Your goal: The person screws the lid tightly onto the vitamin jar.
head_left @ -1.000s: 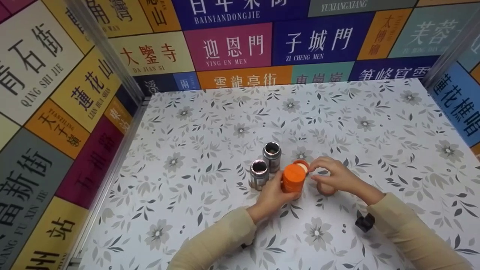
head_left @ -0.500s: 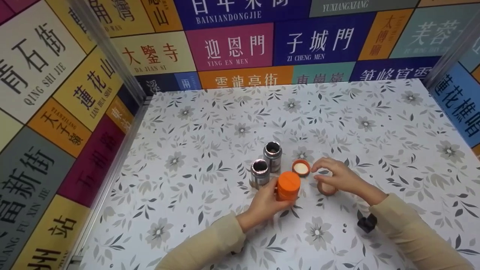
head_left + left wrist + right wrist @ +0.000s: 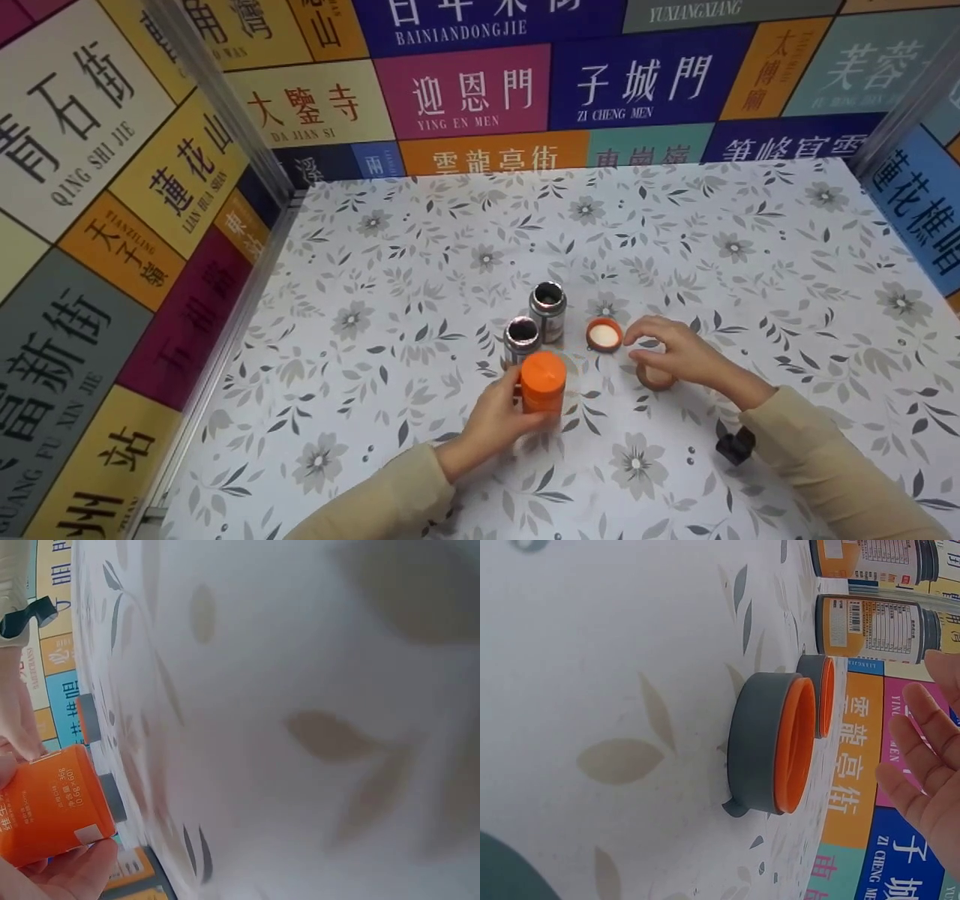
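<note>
My left hand [image 3: 491, 412] grips an orange bottle [image 3: 544, 379], its flat orange end facing up in the head view. In the left wrist view, the bottle's grey end points toward the table, and white print covers its side. Two open silver jars [image 3: 523, 335] stand just behind it. My right hand [image 3: 679, 352] hovers with loosely bent fingers and holds nothing. Below that hand lies a round lid [image 3: 655, 377], grey outside and orange inside. A second lid [image 3: 604, 334], with a pale inside, lies beside its fingertips.
A white flower-patterned cloth [image 3: 420, 262] covers the table. Panels with street names [image 3: 461, 90] rise behind it and at both sides. A small black device [image 3: 736, 446] sits at the right wrist.
My left hand has carried the orange bottle left and toward the body, away from the lids, to in front of the silver jars. The right hand has stayed nearly still.
</note>
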`<state>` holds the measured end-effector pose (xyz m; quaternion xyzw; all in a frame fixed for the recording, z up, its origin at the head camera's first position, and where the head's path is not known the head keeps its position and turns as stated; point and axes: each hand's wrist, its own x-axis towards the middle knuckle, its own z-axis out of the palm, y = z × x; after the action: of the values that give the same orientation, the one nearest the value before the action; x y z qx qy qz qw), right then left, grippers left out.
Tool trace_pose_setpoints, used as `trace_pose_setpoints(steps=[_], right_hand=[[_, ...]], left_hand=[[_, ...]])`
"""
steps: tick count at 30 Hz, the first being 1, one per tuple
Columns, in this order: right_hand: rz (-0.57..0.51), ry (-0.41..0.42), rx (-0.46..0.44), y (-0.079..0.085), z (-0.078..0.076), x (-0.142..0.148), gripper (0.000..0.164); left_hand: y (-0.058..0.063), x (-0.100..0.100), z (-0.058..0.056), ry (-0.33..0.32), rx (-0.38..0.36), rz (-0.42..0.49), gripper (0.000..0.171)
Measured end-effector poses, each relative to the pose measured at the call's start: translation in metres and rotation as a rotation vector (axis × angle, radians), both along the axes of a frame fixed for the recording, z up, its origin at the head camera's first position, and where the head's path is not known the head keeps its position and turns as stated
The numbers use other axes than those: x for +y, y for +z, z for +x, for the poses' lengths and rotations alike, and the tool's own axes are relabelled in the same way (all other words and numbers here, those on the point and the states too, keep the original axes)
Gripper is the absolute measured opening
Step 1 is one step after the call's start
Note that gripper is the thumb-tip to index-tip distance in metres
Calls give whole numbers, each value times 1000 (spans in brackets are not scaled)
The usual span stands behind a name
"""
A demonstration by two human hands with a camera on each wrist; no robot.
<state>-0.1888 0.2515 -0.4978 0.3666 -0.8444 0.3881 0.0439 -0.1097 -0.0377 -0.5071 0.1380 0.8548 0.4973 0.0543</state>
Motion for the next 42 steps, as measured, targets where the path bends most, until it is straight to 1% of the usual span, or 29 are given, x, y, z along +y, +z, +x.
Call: trace_pose_setpoints(steps=[4, 6, 8, 11, 13, 17, 23, 28, 30, 35, 38, 42], right_hand=[[9, -3, 13, 0, 0, 0, 16], [6, -11, 20, 8, 5, -4, 18], [-5, -18, 17, 8, 4, -4, 19], [-18, -21, 15, 9, 4, -4, 19], [-13, -33, 3, 2, 1, 0, 18], [44, -71, -47, 2, 1, 3, 21], [103, -83, -116, -1, -1, 8, 27], [147, -89, -153, -1, -2, 10, 31], [166, -82, -166, -1, -1, 10, 33], [206, -61, -208, -1, -1, 12, 39], [223, -52, -256, -1, 0, 13, 42], [236, -39, -328, -1, 1, 14, 44]], left_hand=[[4, -12, 2, 18, 11, 12, 61], [7, -18, 2, 28, 23, 25, 58], [10, -24, 1, 40, 31, 34, 57], [14, -32, -1, 60, 38, 46, 56], [16, -37, -4, 79, 46, 50, 56], [15, -44, -11, 127, 46, 75, 57], [10, -52, -23, 202, 17, 119, 59], [8, -56, -35, 259, -66, 135, 62], [6, -57, -40, 270, -90, 141, 62], [1, -58, -57, 293, -112, 154, 58], [-1, -58, -67, 314, -142, 155, 57], [-3, -57, -78, 327, -152, 144, 59]])
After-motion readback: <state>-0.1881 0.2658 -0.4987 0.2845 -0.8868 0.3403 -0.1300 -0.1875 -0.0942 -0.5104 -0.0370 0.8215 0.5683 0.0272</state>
